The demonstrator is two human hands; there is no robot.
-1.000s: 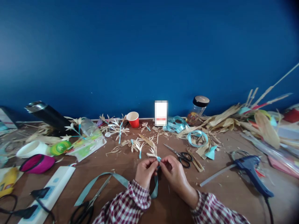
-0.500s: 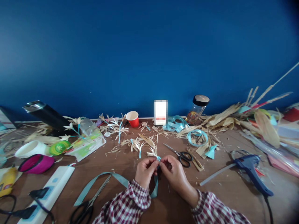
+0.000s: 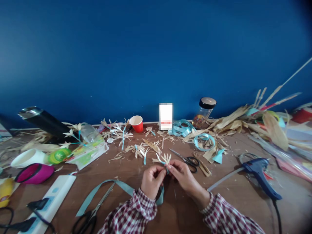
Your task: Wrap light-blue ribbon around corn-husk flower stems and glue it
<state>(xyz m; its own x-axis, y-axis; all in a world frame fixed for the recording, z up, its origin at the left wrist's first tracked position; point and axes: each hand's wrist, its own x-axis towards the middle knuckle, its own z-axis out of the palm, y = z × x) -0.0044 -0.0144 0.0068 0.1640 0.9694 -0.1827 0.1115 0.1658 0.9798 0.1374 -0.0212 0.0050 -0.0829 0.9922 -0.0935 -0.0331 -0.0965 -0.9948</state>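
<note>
A small corn husk flower (image 3: 167, 158) with pale, spread petals stands upright between my two hands, its base wrapped in light blue. My left hand (image 3: 152, 180) is closed, with thumb and fingertips pinching the flower's stem. From the other side, my right hand (image 3: 183, 177) pinches just below the petals. A light blue ribbon (image 3: 123, 186) runs behind my left wrist, and a loop of it hangs below that hand. The fingers cover most of the stem. Just beyond my hands lie another husk flower (image 3: 144, 154) and black-handled scissors (image 3: 192, 163).
A second pair of scissors (image 3: 94, 211) and a power strip (image 3: 58, 195) are at the left front. A blue glue gun (image 3: 262, 175) lies right. Along the wall stand a red paper cup (image 3: 138, 127), ribbon coils (image 3: 180, 127), a lidded jar (image 3: 204, 113) and dried husks (image 3: 229, 122).
The flower has turned more upright, its petals now fanned above my fingers. My right hand has shifted slightly up the stem. The whole view has moved a little.
</note>
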